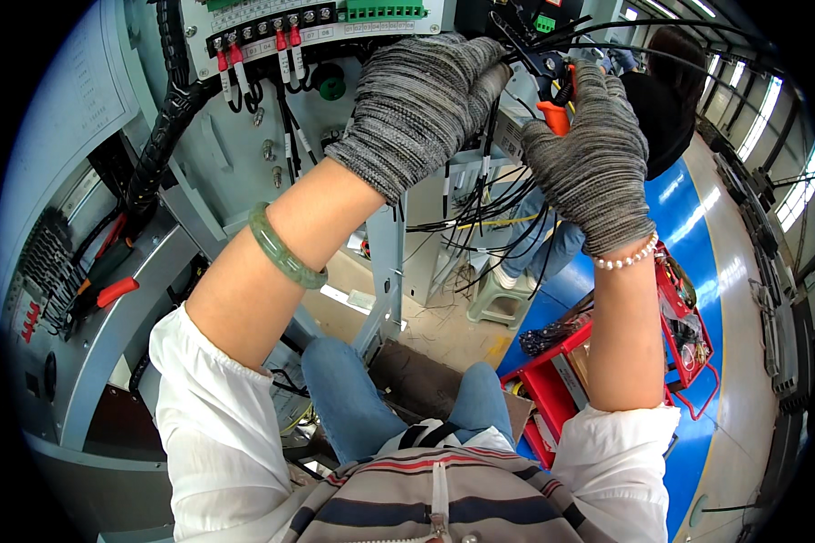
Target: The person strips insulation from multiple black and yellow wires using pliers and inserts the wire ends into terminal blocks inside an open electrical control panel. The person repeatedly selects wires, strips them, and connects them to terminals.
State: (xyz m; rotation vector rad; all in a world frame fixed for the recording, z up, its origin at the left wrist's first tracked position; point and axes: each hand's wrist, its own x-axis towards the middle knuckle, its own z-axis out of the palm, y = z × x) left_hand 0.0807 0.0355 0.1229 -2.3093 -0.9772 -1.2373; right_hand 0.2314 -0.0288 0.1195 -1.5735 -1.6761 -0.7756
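Observation:
My left hand [426,113], in a grey striped knit glove, is closed at the upper middle, its fingers pressed together where black wires [598,47] run up to it. Its fingertips are partly hidden. To its right, my right hand [589,154], gloved alike, grips pliers with orange handles [554,118]. Their dark head [527,50] points up and left, close to the left fingertips; exactly what its jaws touch cannot be made out. Left of my left hand is a terminal block [267,34] with red-sleeved wires, on a grey cabinet panel.
Loose black cables [489,222] hang below my hands. A red tool cart [561,380] stands at lower right on the blue floor. Another person [666,100] is close by at upper right, near a green stool [503,299]. Red-handled tools [118,291] rest at left.

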